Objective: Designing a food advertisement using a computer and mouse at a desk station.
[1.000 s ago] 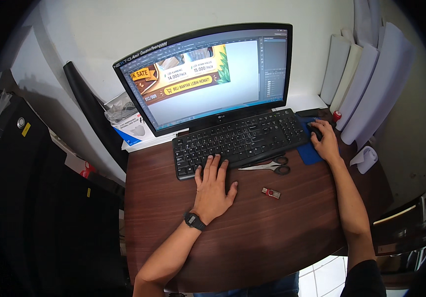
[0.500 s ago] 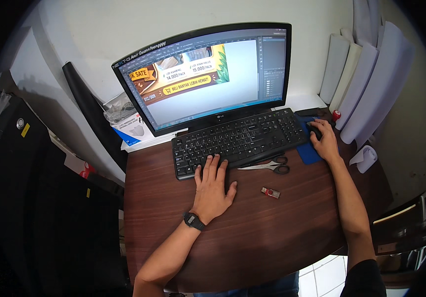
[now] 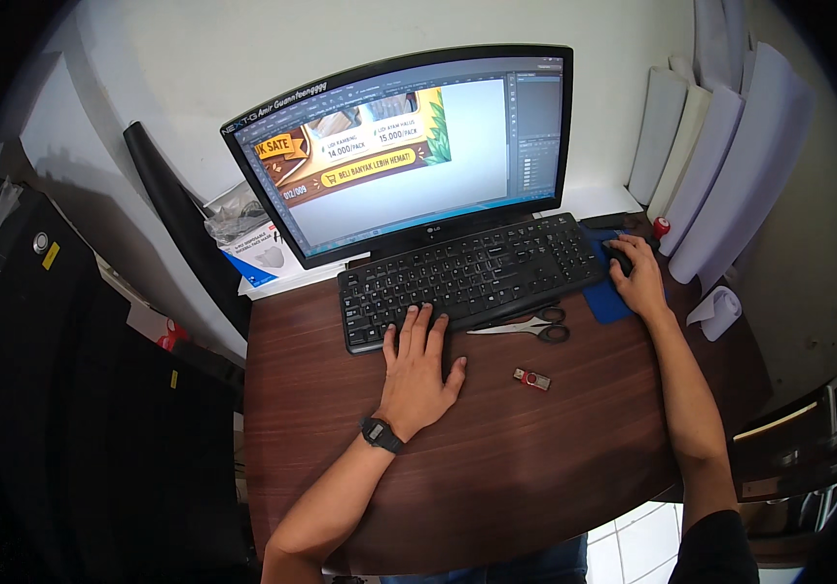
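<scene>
My left hand (image 3: 415,375) rests with fingers spread, its fingertips on the lower left keys of a black keyboard (image 3: 467,277). A dark digital watch is on that wrist. My right hand (image 3: 640,280) is curved over a black computer mouse (image 3: 619,257), which it mostly covers, on a blue mouse pad (image 3: 607,303). Behind the keyboard stands a monitor (image 3: 380,219) showing a brown and yellow poster design in an editing window. Scissors with black handles (image 3: 552,333) lie below the keyboard. A red and silver USB stick (image 3: 532,379) lies on the table between my arms.
The dark brown wooden table (image 3: 535,467) has a curved front edge. At the right lean tall white paper rolls (image 3: 730,165), with a small roll (image 3: 715,311) and a red-topped stamp (image 3: 661,228) near them. A face mask box (image 3: 261,255) sits left of the monitor. A black machine (image 3: 78,370) fills the left side.
</scene>
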Available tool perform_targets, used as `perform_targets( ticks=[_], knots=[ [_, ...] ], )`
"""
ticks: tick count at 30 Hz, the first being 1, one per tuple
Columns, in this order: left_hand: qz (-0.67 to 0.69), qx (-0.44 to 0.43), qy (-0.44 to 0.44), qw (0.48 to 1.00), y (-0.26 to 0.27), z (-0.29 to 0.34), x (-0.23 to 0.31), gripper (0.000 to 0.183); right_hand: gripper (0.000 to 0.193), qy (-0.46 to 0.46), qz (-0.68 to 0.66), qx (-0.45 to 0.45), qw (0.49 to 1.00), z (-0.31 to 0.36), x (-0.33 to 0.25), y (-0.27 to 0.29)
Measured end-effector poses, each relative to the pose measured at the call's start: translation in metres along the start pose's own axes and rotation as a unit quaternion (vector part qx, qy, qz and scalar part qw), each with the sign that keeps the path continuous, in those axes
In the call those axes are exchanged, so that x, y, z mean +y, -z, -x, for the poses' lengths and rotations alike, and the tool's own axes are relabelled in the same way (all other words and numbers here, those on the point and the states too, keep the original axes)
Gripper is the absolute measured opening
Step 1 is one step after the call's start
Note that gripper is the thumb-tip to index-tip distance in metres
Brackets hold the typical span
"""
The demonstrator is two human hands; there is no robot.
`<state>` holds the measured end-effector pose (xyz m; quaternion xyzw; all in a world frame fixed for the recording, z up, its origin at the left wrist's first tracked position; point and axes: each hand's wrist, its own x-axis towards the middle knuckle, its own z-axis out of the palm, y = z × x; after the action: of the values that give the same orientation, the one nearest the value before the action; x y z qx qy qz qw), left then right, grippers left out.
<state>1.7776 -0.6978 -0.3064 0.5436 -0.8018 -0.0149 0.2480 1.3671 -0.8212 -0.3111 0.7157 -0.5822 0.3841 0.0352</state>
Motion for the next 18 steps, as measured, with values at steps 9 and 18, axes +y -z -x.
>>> perform_targets(
  ticks=[9,18],
  knots=[
    [-0.002,0.003,0.001,1.0,0.0003,-0.0002,0.0013,0.068,0.036,0.0,0.0,0.0,1.0,-0.0002,-0.0013,0.001],
    [-0.002,0.004,0.0,1.0,-0.0001,-0.0002,0.0013,0.068,0.036,0.003,-0.004,0.004,1.0,0.0002,-0.0011,0.0009]
  ],
)
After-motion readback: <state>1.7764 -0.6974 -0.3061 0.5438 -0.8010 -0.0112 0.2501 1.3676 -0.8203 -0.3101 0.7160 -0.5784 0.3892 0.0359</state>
